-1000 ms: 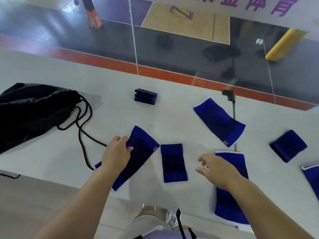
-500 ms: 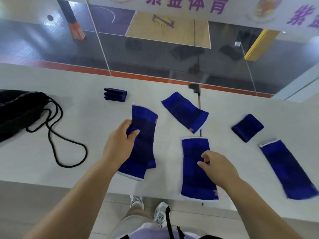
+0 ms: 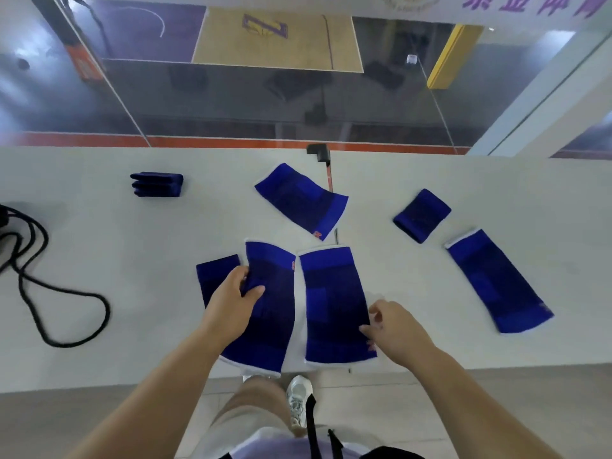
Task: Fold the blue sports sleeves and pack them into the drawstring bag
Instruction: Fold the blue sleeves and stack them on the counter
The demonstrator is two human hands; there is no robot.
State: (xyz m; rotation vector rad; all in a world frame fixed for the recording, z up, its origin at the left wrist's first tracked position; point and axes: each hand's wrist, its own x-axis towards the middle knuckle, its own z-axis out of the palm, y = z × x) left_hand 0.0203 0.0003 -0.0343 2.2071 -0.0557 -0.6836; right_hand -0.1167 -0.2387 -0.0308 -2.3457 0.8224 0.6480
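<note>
Since the earlier frame, both sleeves now lie side by side at the table's (image 3: 99,260) near edge: left hand (image 3: 231,306) grasps the left sleeve (image 3: 271,326); right hand (image 3: 394,329) pinches the right sleeve (image 3: 331,309).

Bright, even light with faint shadows, slight motion blur, and wide-angle bending at the edges.

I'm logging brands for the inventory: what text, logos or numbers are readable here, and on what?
Purple characters on the white banner, cut off by the frame: not readable.
Small orange marks on the blue sleeves: too blurred.
Purple emblem on the tan court floor: not legible.
</note>
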